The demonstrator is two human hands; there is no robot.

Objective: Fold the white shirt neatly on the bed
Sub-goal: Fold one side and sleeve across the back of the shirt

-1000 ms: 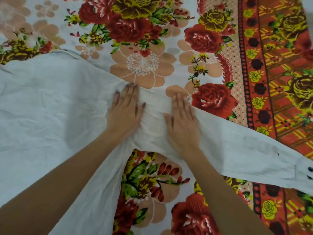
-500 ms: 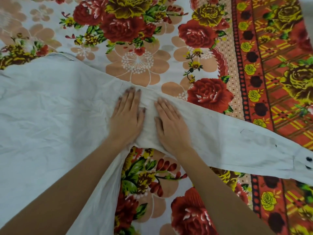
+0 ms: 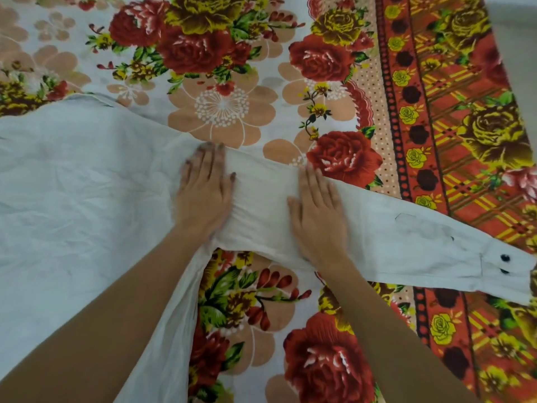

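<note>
The white shirt (image 3: 81, 205) lies spread on the bed, its body filling the left half of the view. One long sleeve (image 3: 412, 245) stretches out to the right and ends in a cuff with two dark buttons. My left hand (image 3: 203, 193) presses flat on the shirt where the sleeve meets the body, fingers straight. My right hand (image 3: 316, 210) lies flat on the sleeve a little to the right, fingers straight too. A band of wrinkled cloth shows between the two hands.
The bed is covered by a floral sheet (image 3: 226, 82) with red roses and a red-and-yellow patterned border (image 3: 453, 117) along the right. The sheet shows above the shirt and below the sleeve.
My right hand has slid to the right along the sleeve, away from my left hand, which has stayed at the shoulder. The gap between the hands has widened.
</note>
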